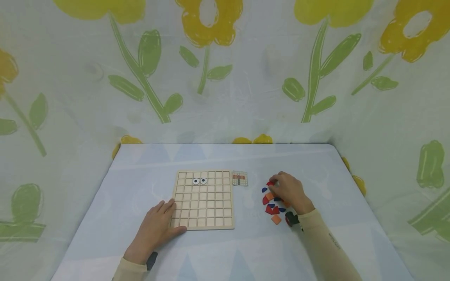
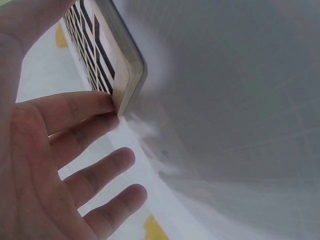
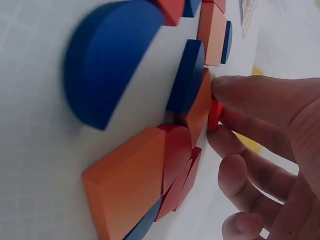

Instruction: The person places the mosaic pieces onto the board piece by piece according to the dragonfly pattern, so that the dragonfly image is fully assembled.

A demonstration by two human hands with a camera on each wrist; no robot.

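A wooden grid board [image 1: 204, 201] lies on the table, with two round eye pieces [image 1: 199, 181] in its upper cells. My left hand [image 1: 158, 224] rests against the board's lower left corner, fingertips on the left side and thumb at the front edge. In the left wrist view the fingers [image 2: 82, 105] are fairly straight, two of them touching the board's edge [image 2: 131, 75]. Over the loose shapes on the right, my right hand [image 1: 290, 191] pinches a red block [image 3: 215, 114] between thumb and fingertips; most of that block is hidden.
Several red, orange and blue blocks lie in a pile, among them an orange square [image 1: 276, 219] and a blue half-circle [image 3: 110, 60]. A small pattern card [image 1: 240, 178] sits beside the board's upper right. Flower-printed cloth [image 1: 246, 97] hangs behind the table.
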